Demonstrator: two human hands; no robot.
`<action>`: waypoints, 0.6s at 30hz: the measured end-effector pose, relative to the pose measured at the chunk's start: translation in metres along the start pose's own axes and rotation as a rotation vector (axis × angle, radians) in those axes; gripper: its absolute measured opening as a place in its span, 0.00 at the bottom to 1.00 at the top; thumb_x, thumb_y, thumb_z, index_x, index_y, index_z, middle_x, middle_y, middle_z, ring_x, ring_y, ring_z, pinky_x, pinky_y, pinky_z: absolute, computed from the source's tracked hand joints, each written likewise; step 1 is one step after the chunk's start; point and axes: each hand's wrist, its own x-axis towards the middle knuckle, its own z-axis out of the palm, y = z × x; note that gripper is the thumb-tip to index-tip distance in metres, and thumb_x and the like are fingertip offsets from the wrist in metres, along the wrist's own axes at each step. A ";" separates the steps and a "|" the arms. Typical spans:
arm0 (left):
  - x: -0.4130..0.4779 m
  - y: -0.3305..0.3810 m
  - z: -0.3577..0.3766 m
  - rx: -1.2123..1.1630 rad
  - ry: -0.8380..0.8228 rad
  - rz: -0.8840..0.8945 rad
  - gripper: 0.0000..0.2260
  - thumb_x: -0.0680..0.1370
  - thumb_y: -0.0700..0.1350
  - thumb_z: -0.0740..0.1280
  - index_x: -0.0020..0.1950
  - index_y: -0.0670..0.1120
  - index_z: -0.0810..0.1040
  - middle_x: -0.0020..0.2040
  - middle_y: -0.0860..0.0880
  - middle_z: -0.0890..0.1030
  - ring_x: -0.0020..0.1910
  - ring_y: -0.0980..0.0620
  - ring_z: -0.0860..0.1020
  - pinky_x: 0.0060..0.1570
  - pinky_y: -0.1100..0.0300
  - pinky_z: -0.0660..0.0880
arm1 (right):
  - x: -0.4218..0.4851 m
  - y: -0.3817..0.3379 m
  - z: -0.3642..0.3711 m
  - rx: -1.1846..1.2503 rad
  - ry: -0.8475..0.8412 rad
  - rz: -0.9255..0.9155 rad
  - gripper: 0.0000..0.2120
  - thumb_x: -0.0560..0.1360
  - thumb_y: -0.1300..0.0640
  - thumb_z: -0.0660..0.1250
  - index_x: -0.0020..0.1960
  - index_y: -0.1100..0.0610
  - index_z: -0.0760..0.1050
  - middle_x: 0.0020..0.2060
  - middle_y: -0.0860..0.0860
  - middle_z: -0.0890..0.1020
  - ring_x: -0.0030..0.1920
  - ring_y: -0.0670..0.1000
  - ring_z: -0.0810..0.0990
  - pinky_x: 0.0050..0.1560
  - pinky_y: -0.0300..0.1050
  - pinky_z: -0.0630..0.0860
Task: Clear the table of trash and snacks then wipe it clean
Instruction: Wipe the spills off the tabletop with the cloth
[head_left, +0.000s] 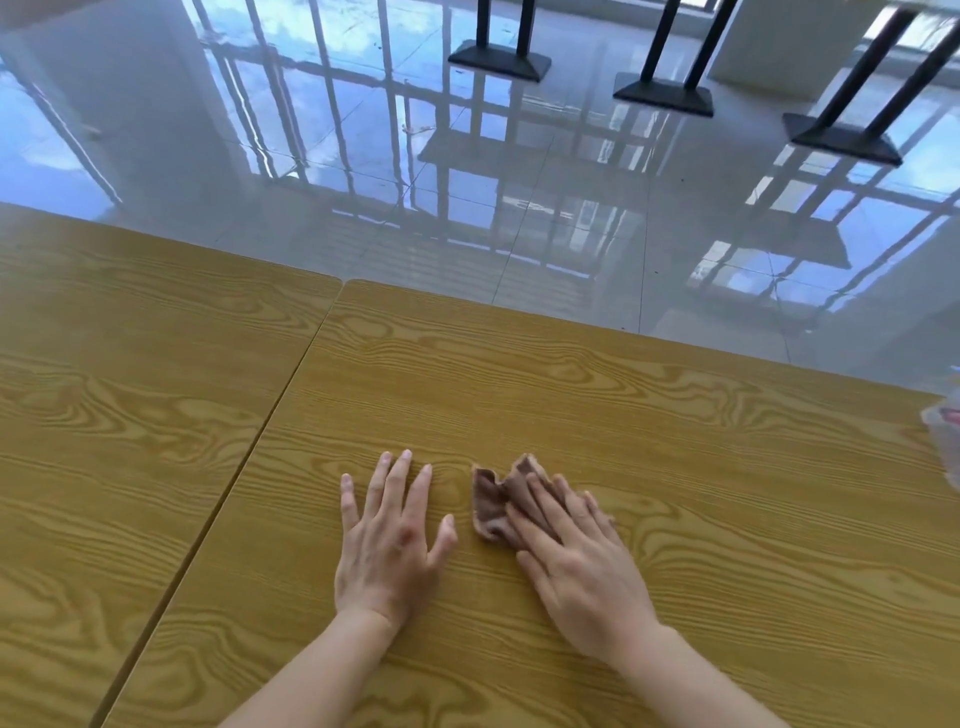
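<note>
Two hands rest on the table (675, 441): our left hand (387, 540) lies flat on the wood with fingers straight and spread, and just beside it our right hand (582, 566) presses a brown cloth (493, 501) down under straight fingers, not curled round it. At the right edge we see a clear plastic container (948, 436), blurred and cut off, holding something pink we cannot identify. A second table (130, 364) butts against ours on the left.

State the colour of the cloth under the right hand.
Brown; the cloth shows best in the head view.
</note>
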 end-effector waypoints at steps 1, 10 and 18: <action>-0.001 0.000 0.001 0.008 -0.016 0.001 0.30 0.77 0.61 0.51 0.74 0.48 0.66 0.78 0.46 0.61 0.79 0.48 0.51 0.75 0.37 0.45 | 0.008 0.013 -0.002 -0.011 0.004 0.047 0.24 0.83 0.40 0.43 0.78 0.39 0.46 0.80 0.43 0.44 0.79 0.51 0.41 0.76 0.53 0.43; 0.002 -0.005 -0.006 -0.021 -0.071 0.006 0.29 0.77 0.62 0.48 0.76 0.53 0.63 0.79 0.51 0.58 0.79 0.52 0.48 0.75 0.42 0.38 | 0.082 -0.016 -0.012 0.095 -0.006 0.388 0.25 0.81 0.38 0.41 0.77 0.36 0.45 0.79 0.46 0.40 0.79 0.54 0.37 0.78 0.54 0.38; 0.002 -0.079 -0.022 0.080 -0.080 0.128 0.24 0.79 0.62 0.51 0.75 0.62 0.61 0.79 0.49 0.58 0.79 0.48 0.51 0.74 0.37 0.43 | 0.071 0.013 -0.018 0.067 -0.023 0.367 0.24 0.81 0.38 0.38 0.77 0.35 0.45 0.78 0.42 0.38 0.79 0.51 0.38 0.78 0.54 0.39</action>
